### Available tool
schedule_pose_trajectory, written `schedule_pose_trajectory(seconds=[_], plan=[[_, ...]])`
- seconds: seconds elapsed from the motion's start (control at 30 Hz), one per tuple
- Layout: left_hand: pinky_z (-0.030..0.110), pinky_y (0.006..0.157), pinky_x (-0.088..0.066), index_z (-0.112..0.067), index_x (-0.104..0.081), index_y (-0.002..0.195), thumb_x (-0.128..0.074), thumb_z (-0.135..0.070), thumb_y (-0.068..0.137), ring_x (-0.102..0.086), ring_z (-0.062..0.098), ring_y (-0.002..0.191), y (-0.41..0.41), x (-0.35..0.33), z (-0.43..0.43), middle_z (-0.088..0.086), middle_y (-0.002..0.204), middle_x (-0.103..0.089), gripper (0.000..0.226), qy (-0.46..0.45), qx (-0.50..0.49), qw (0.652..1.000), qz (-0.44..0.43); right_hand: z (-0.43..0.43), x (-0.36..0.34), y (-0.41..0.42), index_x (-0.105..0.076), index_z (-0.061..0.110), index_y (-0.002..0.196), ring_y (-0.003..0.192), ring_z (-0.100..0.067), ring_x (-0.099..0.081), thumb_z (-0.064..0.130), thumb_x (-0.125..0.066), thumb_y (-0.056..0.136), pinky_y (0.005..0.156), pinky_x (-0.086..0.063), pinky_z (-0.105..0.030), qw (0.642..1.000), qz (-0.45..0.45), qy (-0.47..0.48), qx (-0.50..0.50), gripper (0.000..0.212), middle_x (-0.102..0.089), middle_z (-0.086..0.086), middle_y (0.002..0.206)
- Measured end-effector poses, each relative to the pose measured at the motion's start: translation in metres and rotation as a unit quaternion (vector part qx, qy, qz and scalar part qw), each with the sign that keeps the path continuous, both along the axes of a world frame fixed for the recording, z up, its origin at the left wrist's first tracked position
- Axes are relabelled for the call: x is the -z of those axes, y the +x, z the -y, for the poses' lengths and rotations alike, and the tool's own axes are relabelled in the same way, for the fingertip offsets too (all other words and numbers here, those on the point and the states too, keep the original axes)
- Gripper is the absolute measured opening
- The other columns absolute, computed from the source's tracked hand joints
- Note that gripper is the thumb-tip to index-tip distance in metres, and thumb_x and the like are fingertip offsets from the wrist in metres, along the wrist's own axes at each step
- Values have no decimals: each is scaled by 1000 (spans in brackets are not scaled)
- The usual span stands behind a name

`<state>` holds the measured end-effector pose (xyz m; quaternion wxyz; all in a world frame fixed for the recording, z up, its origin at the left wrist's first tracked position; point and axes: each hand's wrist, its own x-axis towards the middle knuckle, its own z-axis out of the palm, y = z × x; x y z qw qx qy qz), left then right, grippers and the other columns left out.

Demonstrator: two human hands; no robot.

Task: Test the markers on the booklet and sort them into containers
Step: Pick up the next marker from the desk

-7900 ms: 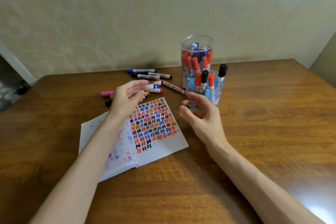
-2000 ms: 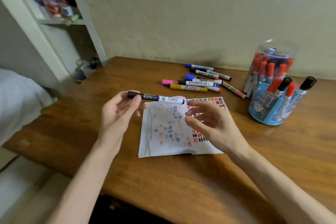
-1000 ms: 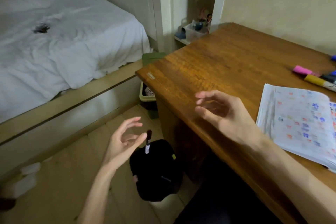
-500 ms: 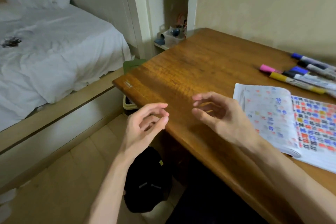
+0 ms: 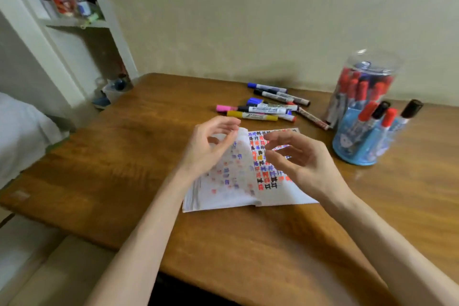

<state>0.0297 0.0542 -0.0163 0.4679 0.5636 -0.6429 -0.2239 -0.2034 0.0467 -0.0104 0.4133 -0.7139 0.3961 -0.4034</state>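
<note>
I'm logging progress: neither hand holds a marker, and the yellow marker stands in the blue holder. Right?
Not quite. The head view shows the yellow marker lying flat on the table beyond the booklet, not in the blue holder. The left hand and right hand indeed hold no marker.

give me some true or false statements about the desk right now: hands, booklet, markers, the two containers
1. The left hand and the right hand both hold nothing. True.
2. The booklet lies closed. False: it lies open on the table, with coloured marks showing.
3. A yellow marker lies on the table beyond the booklet. True.
4. The blue holder is empty. False: capped markers with red and black caps stand in it.
5. The clear jar stands upright by the blue holder. True.
</note>
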Motion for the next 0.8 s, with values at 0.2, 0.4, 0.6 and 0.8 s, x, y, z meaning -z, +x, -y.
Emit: schedule_pose_trajectory(seconds=[0.2, 0.4, 0.6, 0.8], plan=[[4, 84, -47, -28, -70, 119, -70, -14, 96, -63, -9, 102, -16, 10, 76, -15, 114, -71, 26, 30, -29, 999, 33, 10, 20, -41, -71, 29, 127, 112, 1, -69, 35, -76, 95, 100, -58, -30, 997, -74, 11, 16, 33, -74, 17, 122], [8, 76, -43, -26, -72, 116, -69, -25, 97, -62, -7, 97, -30, 31, 84, -16, 105, -69, 19, 87, -58, 986, 132, 12, 31, -51, -51, 44, 150, 128, -2, -59, 68, -56, 95, 104, -54, -32, 978, -205, 9, -46, 60, -53, 22, 152], [13, 79, -46, -32, -72, 115, -72, -23, 95, -62, -6, 101, -37, 34, 78, -21, 105, -69, 21, 108, -40, 989, 88, 19, 31, -54, -60, 39, 144, 128, 3, -57, 65, -61, 95, 101, -54, -28, 981, -191, -38, 17, 55, -63, 19, 143], [10, 78, -44, -32, -71, 118, -74, -21, 94, -62, -8, 101, -44, 33, 70, -20, 107, -69, 27, 124, 11, 986, 111, 19, 29, -54, -67, 31, 136, 113, 9, -64, 52, -65, 99, 97, -55, -18, 986, -154, -47, 39, 43, -71, 17, 128]])
